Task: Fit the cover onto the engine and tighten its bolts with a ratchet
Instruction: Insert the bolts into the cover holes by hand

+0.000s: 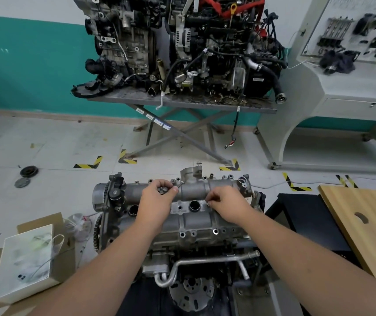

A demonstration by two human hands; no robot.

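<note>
A grey cast-metal cover (194,215) sits on top of an engine (182,247) low in the middle of the view, just below centre, directly in front of the person. The cover is long, running from 9 o'clock to 3 o'clock, with round open holes along its middle and small bolt holes around its edge.

The left hand (157,201) rests on the cover's far side, toward 11 o'clock of it, fingers curled around several small bolts (163,189); one bolt (179,184) pokes out past the fingertips. The right hand (225,202) lies toward 2 o'clock of the cover, thumb and forefinger pinching a small bolt (208,204) at a hole near the centre. Both forearms reach in from the bottom corners.

A toothed sprocket (97,233) sits at the engine's 9 o'clock end. A bent metal pipe (205,262) crosses its near side at 6 o'clock.

On the floor at 8 o'clock are a white box (26,262) on flattened cardboard (43,221). At 3 o'clock is a wooden board (365,224). At 12 o'clock, well apart, two more engines (182,46) stand on a metal stand (182,103) against a teal wall (27,65). At 2 o'clock is a grey display bench (342,83).
</note>
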